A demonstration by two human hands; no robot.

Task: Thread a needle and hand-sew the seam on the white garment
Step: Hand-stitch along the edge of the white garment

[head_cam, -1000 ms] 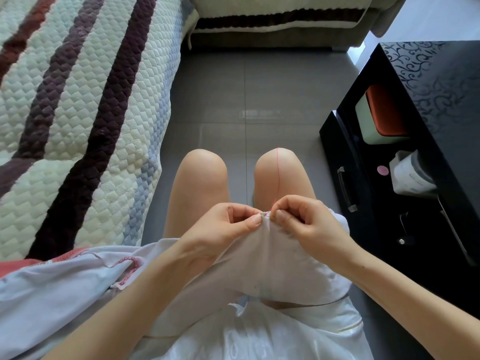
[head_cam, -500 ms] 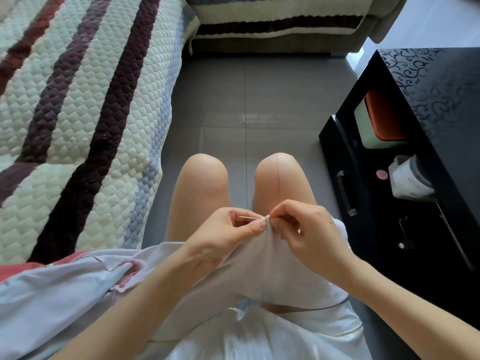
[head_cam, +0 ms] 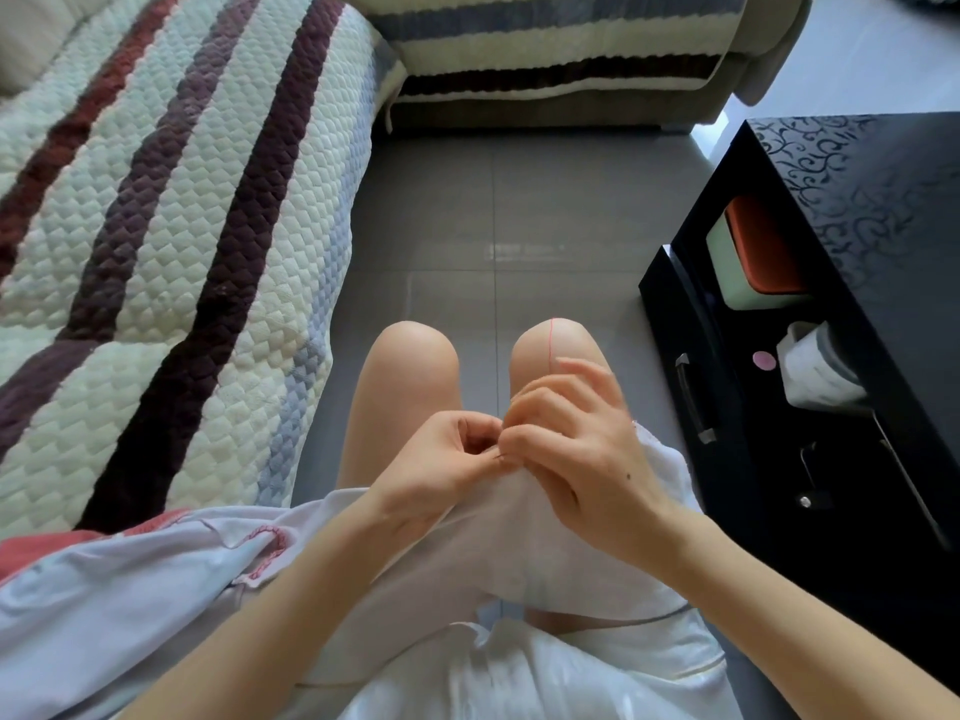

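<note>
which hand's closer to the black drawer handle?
Right. The right hand lies just left of the drawer handle. The left hand sits further left, beyond the right hand, pinching the white garment.

Garment (head_cam: pixel 519 537) across the lap, near centre, trailing left onto the near edge of the quilted cover (head_cam: pixel 182 226). Left hand (head_cam: pixel 441 459) and right hand (head_cam: pixel 582 449) meet at its far fold, just near of the 2 knees, with the needle (head_cam: pixel 497 456) between their fingertips. Thread (head_cam: pixel 550 350) runs far from the hands over the right knee. Cover fills the left; sofa (head_cam: pixel 545 54) lies across the far side; floor (head_cam: pixel 493 210) between. Cabinet (head_cam: pixel 883 200) on the right, its drawer (head_cam: pixel 691 397) out toward the knees. Inside the cabinet, box (head_cam: pixel 753 257) far, roll (head_cam: pixel 815 366) nearer.
</note>
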